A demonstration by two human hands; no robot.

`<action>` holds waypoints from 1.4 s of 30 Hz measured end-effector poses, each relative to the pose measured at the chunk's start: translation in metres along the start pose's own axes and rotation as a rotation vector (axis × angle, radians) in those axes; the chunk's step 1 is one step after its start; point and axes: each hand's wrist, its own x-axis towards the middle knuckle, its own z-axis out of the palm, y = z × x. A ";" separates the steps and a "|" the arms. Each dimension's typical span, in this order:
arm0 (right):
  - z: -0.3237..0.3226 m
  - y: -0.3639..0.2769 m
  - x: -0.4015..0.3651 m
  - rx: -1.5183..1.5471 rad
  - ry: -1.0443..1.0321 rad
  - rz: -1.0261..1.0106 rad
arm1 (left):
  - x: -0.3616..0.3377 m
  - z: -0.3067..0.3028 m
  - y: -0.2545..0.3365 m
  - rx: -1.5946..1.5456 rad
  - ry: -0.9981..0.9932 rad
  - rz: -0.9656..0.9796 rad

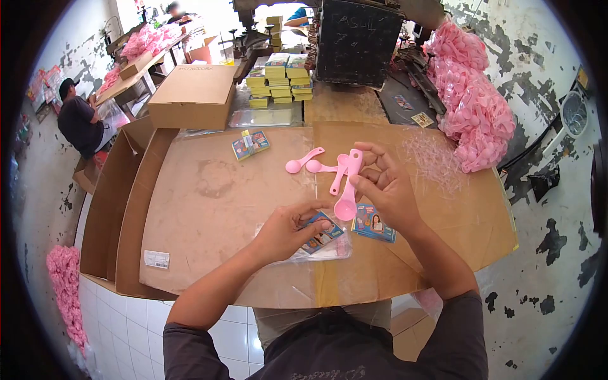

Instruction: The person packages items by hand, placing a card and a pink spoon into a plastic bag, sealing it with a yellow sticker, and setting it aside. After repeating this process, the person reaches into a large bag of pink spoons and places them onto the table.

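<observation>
My right hand point(387, 190) pinches a pink measuring spoon point(346, 208) by its handle, bowl toward me. Beside it on the cardboard lie more pink spoons: one small spoon point(294, 166) apart at the left, and others overlapping near a second small spoon point(315, 166). My left hand point(292, 229) has its thumb and fingers on a blue printed card point(324, 235), which rests above clear plastic bags point(339, 248). A stack of similar printed cards point(373, 225) lies under my right wrist. Farther off is a banded bundle of cards point(251, 145).
An open carton point(123, 209) stands along the left edge and a closed box point(193, 92) at the back left. Stacked card bundles point(278, 79) sit near a black machine point(356, 44). Bagged pink spoons point(475, 107) and plastic strips point(434, 161) are at the right. A co-worker point(82, 120) sits far left.
</observation>
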 end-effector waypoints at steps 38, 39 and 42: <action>0.024 -0.066 0.003 -0.883 -0.267 -0.445 | -0.010 0.003 0.019 0.064 0.193 0.349; 0.025 -0.064 0.003 -0.862 -0.260 -0.441 | -0.008 0.001 0.016 0.074 0.191 0.357; 0.031 -0.054 0.006 -0.834 -0.105 -0.476 | -0.012 0.002 0.022 0.035 0.235 0.321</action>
